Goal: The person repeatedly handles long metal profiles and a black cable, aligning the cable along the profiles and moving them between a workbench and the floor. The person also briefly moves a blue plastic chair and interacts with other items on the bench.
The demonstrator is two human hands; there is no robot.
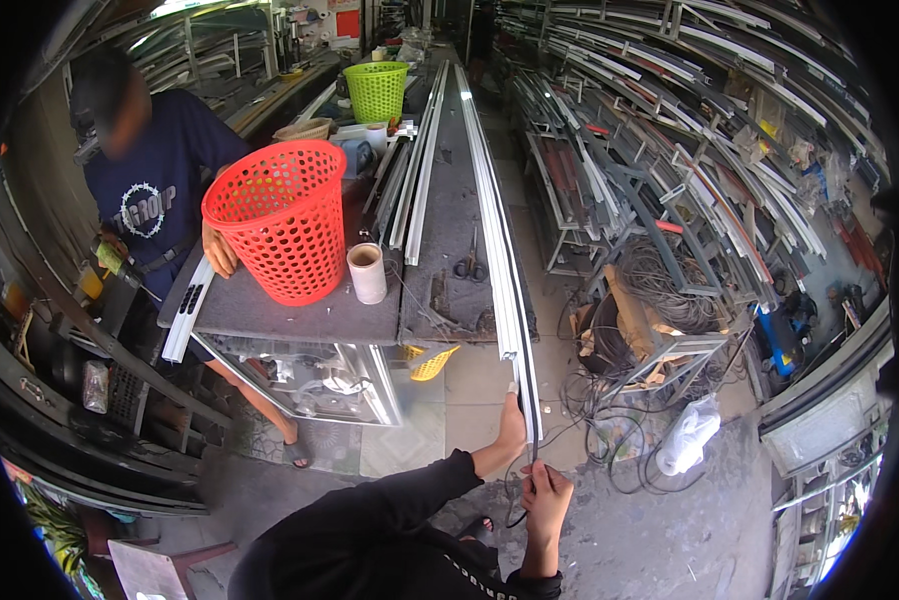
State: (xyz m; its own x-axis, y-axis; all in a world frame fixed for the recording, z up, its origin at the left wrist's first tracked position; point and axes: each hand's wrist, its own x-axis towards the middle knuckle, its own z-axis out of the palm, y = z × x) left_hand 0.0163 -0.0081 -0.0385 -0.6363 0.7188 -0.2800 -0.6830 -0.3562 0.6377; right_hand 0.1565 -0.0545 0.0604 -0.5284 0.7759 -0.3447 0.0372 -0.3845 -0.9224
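A long white metal profile [494, 215] runs away from me along the workbench, its near end sticking out past the bench edge. Along its right side lies a thin black strip [523, 345], which looks like a rubber gasket. My left hand [511, 422] is closed around the left side of the profile close to its near end. Just below that end, my right hand [547, 495] pinches the black strip, whose loose tail hangs down beside my wrist. A second white profile [428, 165] lies to the left on the bench. Black scissors [472, 257] rest between the two.
A red perforated basket [278, 222] and a thread-like spool [367, 273] stand on the grey workbench [360, 322]. At the left, a co-worker [165, 165] holds a green power tool [113, 256]. Racks of profiles [660, 130], coiled cable [670, 285] and a white plastic bag [689, 436] are on the right.
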